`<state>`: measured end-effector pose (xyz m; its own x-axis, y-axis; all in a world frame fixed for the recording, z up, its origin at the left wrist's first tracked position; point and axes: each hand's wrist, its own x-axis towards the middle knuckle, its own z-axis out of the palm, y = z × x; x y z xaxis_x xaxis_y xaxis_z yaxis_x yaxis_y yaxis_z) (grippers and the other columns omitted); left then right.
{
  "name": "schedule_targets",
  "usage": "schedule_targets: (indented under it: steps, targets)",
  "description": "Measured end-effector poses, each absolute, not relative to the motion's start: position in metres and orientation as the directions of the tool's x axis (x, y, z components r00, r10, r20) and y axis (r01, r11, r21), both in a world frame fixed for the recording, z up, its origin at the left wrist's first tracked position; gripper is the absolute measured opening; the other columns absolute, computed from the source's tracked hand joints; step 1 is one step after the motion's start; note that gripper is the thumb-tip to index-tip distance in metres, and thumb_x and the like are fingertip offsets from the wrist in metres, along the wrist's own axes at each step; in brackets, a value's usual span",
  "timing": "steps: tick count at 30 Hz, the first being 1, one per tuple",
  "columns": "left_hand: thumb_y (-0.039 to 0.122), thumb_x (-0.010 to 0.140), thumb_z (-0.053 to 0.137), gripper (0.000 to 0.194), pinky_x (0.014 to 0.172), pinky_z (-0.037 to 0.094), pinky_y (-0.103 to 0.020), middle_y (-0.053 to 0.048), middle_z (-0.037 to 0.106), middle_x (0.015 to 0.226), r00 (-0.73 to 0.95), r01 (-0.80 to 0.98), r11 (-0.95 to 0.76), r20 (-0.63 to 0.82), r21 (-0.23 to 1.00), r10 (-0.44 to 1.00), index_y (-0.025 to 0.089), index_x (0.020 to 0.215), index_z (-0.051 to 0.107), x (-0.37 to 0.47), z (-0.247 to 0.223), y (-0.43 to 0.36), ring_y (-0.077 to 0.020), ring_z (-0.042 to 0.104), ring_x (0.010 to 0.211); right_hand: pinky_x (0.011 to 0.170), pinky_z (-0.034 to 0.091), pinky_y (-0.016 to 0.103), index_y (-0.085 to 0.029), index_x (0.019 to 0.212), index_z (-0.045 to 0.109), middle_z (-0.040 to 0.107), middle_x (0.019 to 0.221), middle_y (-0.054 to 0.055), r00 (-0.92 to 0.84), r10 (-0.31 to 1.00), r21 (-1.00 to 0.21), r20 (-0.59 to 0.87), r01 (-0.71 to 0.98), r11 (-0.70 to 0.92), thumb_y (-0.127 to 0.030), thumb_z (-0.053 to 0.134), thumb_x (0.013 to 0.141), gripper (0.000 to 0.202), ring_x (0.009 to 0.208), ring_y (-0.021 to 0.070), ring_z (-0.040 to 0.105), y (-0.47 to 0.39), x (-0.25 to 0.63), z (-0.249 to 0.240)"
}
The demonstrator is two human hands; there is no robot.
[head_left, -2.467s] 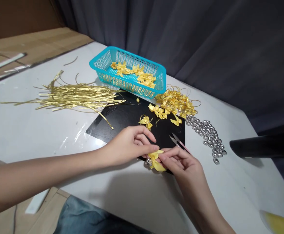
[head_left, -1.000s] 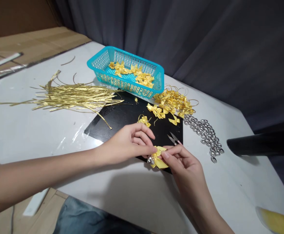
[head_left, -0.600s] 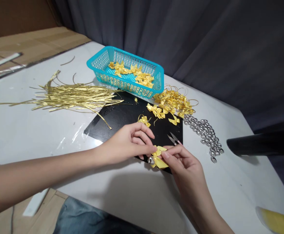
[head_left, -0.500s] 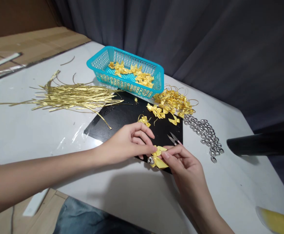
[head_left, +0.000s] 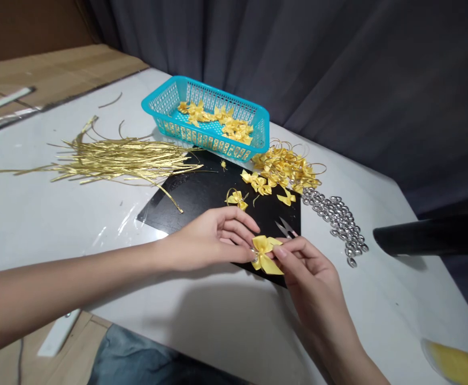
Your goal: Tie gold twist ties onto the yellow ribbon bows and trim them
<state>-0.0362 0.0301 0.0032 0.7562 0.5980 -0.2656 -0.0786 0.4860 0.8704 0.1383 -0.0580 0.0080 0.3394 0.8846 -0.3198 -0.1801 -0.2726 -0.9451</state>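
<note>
Sideways, yellow bow (head_left: 262,250), tails (head_left: 273,267) toward right hand (head_left: 312,278)

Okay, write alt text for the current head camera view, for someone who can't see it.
Two bare hands, left hand and right hand, hold a yellow ribbon bow above a black mat on a white table. Around them lie gold cords, a turquoise basket of yellow bows, silver beads and small scissors.

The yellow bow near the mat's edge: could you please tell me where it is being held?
The right hand pinches the yellow bow by its right-hand side, between thumb and fingers.
</note>
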Motion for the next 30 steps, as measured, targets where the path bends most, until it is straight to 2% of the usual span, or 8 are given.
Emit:
schedule_targets:
  steps: [8, 12, 18, 21, 23, 26, 30]
  targets:
    - [0.011, 0.066, 0.078, 0.035, 0.069, 0.052, -0.026, -0.003, 0.069, 0.081, 0.759, -0.108, 0.601, -0.325, 0.792, 0.565, 0.015, 0.098, 0.063, -0.037, 0.008, 0.031, -0.0125, 0.067, 0.07, 0.062, 0.052, 0.023, -0.019, 0.065, 0.068, 0.07, 0.088, 0.004, 0.308, 0.882, -0.927, -0.357, -0.233, -0.294, -0.035, 0.082, 0.067, 0.022, 0.067, 0.0134, 0.063, -0.057, 0.136, 0.011]
    - [0.01, 0.066, 0.078, 0.038, 0.067, 0.052, -0.025, -0.002, 0.069, 0.08, 0.732, -0.145, 0.633, -0.348, 0.76, 0.586, 0.014, 0.1, 0.061, -0.036, 0.007, 0.033, -0.0123, 0.067, 0.071, 0.063, 0.052, 0.023, -0.02, 0.064, 0.067, 0.067, 0.081, 0.003, 0.272, 0.899, -0.931, -0.342, -0.227, -0.286, -0.035, 0.082, 0.068, 0.022, 0.069, 0.0141, 0.061, -0.056, 0.136, 0.013]
    - [0.01, 0.068, 0.076, 0.034, 0.067, 0.052, -0.022, -0.002, 0.068, 0.083, 0.65, -0.122, 0.611, -0.402, 0.782, 0.645, 0.013, 0.098, 0.06, -0.036, 0.006, 0.038, -0.0103, 0.066, 0.071, 0.075, 0.053, 0.024, -0.02, 0.066, 0.068, 0.064, 0.092, 0.002, 0.316, 0.885, -0.929, -0.341, -0.255, -0.267, -0.033, 0.081, 0.069, 0.018, 0.08, 0.0148, 0.062, -0.056, 0.134, 0.016]
    - [0.009, 0.067, 0.076, 0.033, 0.066, 0.052, -0.022, -0.002, 0.067, 0.081, 0.643, -0.094, 0.575, -0.391, 0.813, 0.658, 0.013, 0.095, 0.06, -0.036, 0.007, 0.037, -0.0105, 0.065, 0.07, 0.078, 0.053, 0.027, -0.02, 0.066, 0.068, 0.065, 0.089, 0.002, 0.293, 0.895, -0.932, -0.337, -0.236, -0.274, -0.034, 0.08, 0.069, 0.018, 0.082, 0.0167, 0.063, -0.056, 0.136, 0.017]
    - [0.009, 0.066, 0.077, 0.033, 0.068, 0.052, -0.023, -0.001, 0.066, 0.079, 0.651, -0.078, 0.531, -0.361, 0.844, 0.668, 0.013, 0.094, 0.06, -0.035, 0.007, 0.035, -0.0107, 0.064, 0.071, 0.079, 0.053, 0.028, -0.021, 0.067, 0.068, 0.065, 0.087, 0.002, 0.292, 0.9, -0.937, -0.323, -0.23, -0.262, -0.034, 0.08, 0.07, 0.018, 0.08, 0.0164, 0.064, -0.055, 0.138, 0.018]
    - [0.013, 0.069, 0.075, 0.03, 0.074, 0.052, -0.024, -0.002, 0.064, 0.084, 0.672, -0.08, 0.383, -0.234, 0.92, 0.703, 0.014, 0.094, 0.058, -0.035, 0.007, 0.03, -0.0118, 0.063, 0.079, 0.079, 0.053, 0.027, -0.022, 0.066, 0.067, 0.065, 0.086, 0.001, 0.305, 0.91, -0.952, -0.28, -0.212, -0.222, -0.033, 0.079, 0.071, 0.018, 0.079, 0.0152, 0.064, -0.056, 0.14, 0.019]
    - [0.016, 0.081, 0.063, 0.015, 0.072, 0.051, -0.022, -0.004, 0.063, 0.095, 0.683, -0.015, -0.01, 0.018, 1.0, 0.73, 0.017, 0.096, 0.058, -0.037, 0.007, 0.026, -0.0126, 0.062, 0.085, 0.076, 0.052, 0.027, -0.024, 0.066, 0.067, 0.065, 0.079, 0.001, 0.26, 0.956, -0.987, -0.138, -0.122, -0.109, -0.033, 0.077, 0.075, 0.016, 0.078, 0.016, 0.063, -0.061, 0.143, 0.022]
